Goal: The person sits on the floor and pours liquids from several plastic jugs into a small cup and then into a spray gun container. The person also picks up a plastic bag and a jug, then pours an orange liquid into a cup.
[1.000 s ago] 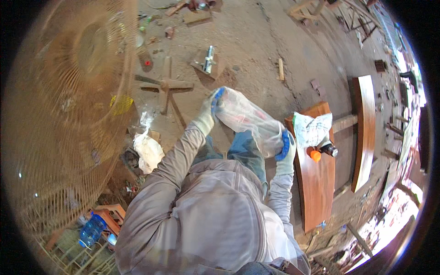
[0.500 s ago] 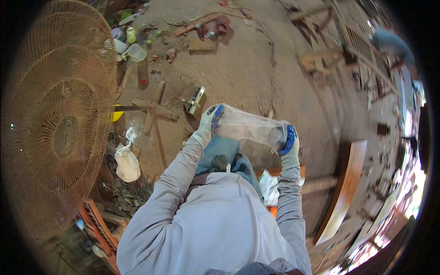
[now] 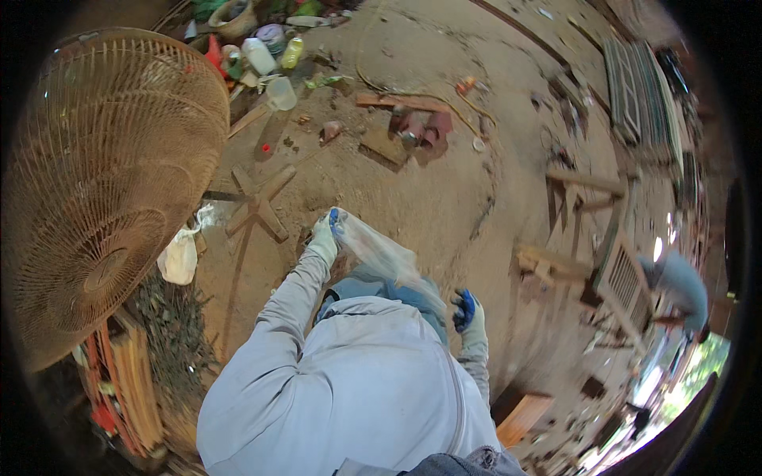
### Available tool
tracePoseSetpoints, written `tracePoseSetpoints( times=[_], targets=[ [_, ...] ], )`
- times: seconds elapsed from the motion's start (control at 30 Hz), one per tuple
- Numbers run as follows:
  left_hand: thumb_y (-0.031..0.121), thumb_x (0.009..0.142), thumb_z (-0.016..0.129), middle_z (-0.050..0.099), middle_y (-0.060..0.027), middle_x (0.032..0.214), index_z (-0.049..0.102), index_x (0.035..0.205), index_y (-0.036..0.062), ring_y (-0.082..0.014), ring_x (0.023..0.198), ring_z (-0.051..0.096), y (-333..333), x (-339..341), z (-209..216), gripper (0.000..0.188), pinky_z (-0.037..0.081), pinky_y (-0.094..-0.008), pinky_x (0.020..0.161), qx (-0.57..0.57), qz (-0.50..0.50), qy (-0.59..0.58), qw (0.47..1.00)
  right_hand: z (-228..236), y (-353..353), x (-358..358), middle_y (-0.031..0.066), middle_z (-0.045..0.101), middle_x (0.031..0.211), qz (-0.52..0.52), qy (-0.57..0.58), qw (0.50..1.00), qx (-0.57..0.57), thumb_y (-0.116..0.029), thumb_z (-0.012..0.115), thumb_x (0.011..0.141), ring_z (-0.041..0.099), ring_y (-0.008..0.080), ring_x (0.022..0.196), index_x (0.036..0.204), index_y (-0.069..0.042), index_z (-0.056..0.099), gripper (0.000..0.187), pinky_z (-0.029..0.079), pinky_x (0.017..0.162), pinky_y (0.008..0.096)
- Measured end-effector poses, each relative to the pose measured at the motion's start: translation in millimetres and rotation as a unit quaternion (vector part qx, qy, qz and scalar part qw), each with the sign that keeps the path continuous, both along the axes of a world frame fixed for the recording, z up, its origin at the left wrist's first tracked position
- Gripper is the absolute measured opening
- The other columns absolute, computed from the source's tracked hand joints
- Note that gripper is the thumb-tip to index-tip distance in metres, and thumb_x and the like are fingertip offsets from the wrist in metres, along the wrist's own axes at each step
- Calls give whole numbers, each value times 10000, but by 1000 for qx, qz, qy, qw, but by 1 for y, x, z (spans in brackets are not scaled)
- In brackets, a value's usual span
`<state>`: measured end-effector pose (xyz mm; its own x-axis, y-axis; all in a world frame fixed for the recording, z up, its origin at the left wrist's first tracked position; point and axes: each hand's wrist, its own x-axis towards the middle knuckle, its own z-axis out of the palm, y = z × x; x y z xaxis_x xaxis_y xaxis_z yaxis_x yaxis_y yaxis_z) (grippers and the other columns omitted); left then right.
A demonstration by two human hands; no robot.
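Observation:
My left hand (image 3: 326, 238), in a white glove with blue-coated fingers, is closed on one end of a clear, crumpled plastic bag (image 3: 381, 252). The bag trails down to the right across my lap, over my blue trousers. Beyond its loose end is my right hand (image 3: 468, 311), gloved alike. It is apart from the bag, its fingers loosely bent and spread, and nothing shows in them.
A large rusty fan (image 3: 119, 182) fills the left, beside a wooden cross-shaped stand (image 3: 258, 206). A white bag (image 3: 179, 256) hangs nearby. Bottles and containers (image 3: 259, 55) lie at the far left. Wooden frames (image 3: 623, 282) and another person (image 3: 681, 292) are at the right.
My right hand has let go of the plastic bag and dropped toward me. The bag, once stretched between both hands, now hangs from my left. The view has turned.

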<state>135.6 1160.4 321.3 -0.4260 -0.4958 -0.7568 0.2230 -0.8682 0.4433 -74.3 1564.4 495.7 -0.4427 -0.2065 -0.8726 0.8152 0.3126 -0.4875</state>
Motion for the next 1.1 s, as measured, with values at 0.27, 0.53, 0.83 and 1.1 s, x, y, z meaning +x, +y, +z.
tracePoseSetpoints(
  times=[0.27,0.53,0.83,1.1],
  targets=[
    [205,970,660,672,-1,797,665,989,147,-126,605,608,-89,-54,35,61,490,-309,502,-126,152,-148,969,-31,43,-175,4,633,964,-189,-55,977,86,-405,632,948,509,127,590,1247,-174,583,381,409,449,301],
    [236,980,645,689,6,1031,665,1236,114,-131,796,643,-109,-62,-9,283,539,-322,638,-86,357,-215,905,-67,-214,-434,48,649,930,54,43,996,50,-308,578,961,529,141,640,1253,-100,582,359,433,505,315],
    [278,934,620,652,-70,866,683,948,121,-249,764,626,-196,-96,-43,170,485,-409,625,-125,-91,-686,711,-15,-805,-360,82,668,967,300,104,925,-207,-285,537,1006,558,135,653,1290,-59,607,370,431,551,268],
    [311,827,598,707,-177,916,712,843,62,-379,898,683,-407,-122,6,275,532,-490,777,-138,-199,-659,712,-82,-976,-88,44,694,946,554,-48,792,-252,-195,623,997,659,137,703,1141,-25,650,224,537,587,277]
  ],
)
